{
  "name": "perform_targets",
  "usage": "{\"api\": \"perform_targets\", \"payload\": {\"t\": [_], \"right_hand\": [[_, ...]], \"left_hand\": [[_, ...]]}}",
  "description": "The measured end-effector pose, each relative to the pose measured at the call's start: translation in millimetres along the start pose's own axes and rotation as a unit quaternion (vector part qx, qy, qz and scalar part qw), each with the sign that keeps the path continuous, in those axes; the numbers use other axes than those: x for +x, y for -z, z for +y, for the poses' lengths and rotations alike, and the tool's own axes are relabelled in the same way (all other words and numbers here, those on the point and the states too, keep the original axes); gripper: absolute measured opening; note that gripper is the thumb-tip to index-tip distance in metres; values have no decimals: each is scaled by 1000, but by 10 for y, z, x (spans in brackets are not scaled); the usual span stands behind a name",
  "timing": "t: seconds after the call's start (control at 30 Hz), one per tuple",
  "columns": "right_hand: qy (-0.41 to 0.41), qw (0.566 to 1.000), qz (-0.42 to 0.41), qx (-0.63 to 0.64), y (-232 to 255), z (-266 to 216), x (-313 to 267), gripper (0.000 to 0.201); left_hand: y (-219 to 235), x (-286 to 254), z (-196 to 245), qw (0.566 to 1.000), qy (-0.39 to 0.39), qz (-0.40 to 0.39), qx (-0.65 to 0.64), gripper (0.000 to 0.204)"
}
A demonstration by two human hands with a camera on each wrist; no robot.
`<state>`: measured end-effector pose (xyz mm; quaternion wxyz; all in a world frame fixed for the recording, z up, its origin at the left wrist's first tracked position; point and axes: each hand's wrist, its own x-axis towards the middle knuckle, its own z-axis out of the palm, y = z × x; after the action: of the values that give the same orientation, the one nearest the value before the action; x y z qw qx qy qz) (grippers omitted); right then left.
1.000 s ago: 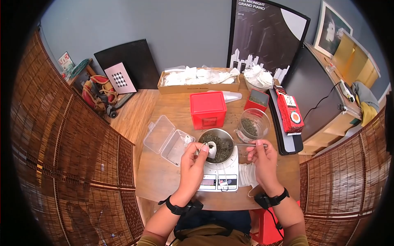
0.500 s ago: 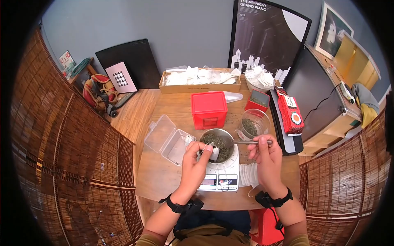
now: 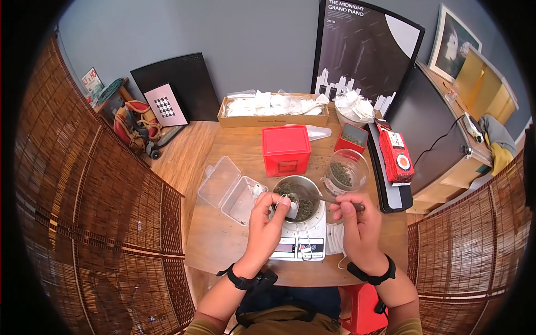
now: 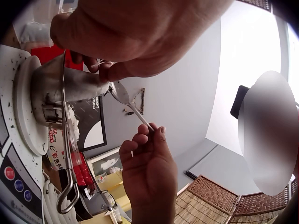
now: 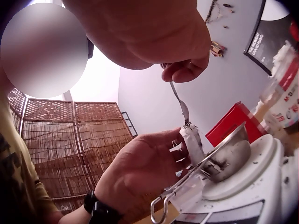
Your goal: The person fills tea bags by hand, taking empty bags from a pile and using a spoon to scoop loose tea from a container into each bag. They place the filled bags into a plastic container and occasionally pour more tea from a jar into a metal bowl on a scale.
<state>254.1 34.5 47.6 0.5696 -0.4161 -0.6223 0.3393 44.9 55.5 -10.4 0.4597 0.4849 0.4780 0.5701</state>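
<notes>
Over the near left of a metal bowl (image 3: 314, 211) of dried leaves, the left hand (image 3: 263, 226) pinches a small white bag (image 3: 292, 210) by its rim, string at the fingers. The right hand (image 3: 360, 226) grips the handle of a metal spoon (image 3: 335, 200). In the right wrist view the spoon (image 5: 184, 112) points down at the open top of the upright bag (image 5: 190, 142), where dark leaf bits show. The bowl stands on a white scale (image 3: 318, 234), a wire handle reaching over its front.
Left of the scale lies an open clear plastic box (image 3: 237, 207). Behind the bowl stand a red canister (image 3: 286, 151) and a clear tub (image 3: 363, 167) with leaves. White bags (image 3: 335, 237) are stacked at the scale's right. A long carton (image 3: 273, 120) lies at the back.
The spoon has gone from over the bowl's right side to the bag's mouth, its handle end now lower. The right hand moved slightly right, then back left and down; the left hand barely moved.
</notes>
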Motion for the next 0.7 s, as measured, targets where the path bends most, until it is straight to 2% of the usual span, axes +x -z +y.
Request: {"api": "perform_targets", "payload": {"t": [0.1, 0.23, 0.3, 0.33, 0.43, 0.5, 0.53, 0.6, 0.7], "right_hand": [[43, 997, -8, -62, 33, 22, -2, 14], [56, 990, 8, -132, 88, 102, 47, 11], [114, 965, -57, -229, 97, 170, 93, 9], [114, 965, -55, -230, 96, 226, 82, 9], [83, 967, -79, -227, 71, 410, 11, 11], [-63, 991, -41, -110, 66, 504, -69, 15], [-64, 991, -39, -109, 58, 564, -91, 15], [-178, 981, 44, 63, 36, 679, -121, 21], [-196, 973, 57, 108, 57, 748, -85, 25]], "left_hand": [[6, -7, 0, 1000, 17, 1, 0, 20], [4, -26, -12, 1000, 17, 9, -4, 18], [-7, -18, -32, 999, 15, 5, -35, 18], [-14, -19, -38, 999, 15, 2, -35, 18], [-13, -23, -36, 999, 9, 4, -37, 19], [-6, -30, -10, 999, 20, 4, -34, 20], [-5, -29, -12, 999, 20, 2, -31, 20], [0, -28, -19, 999, 19, 2, -34, 20], [-3, -23, -45, 999, 17, 2, -49, 19]]}}
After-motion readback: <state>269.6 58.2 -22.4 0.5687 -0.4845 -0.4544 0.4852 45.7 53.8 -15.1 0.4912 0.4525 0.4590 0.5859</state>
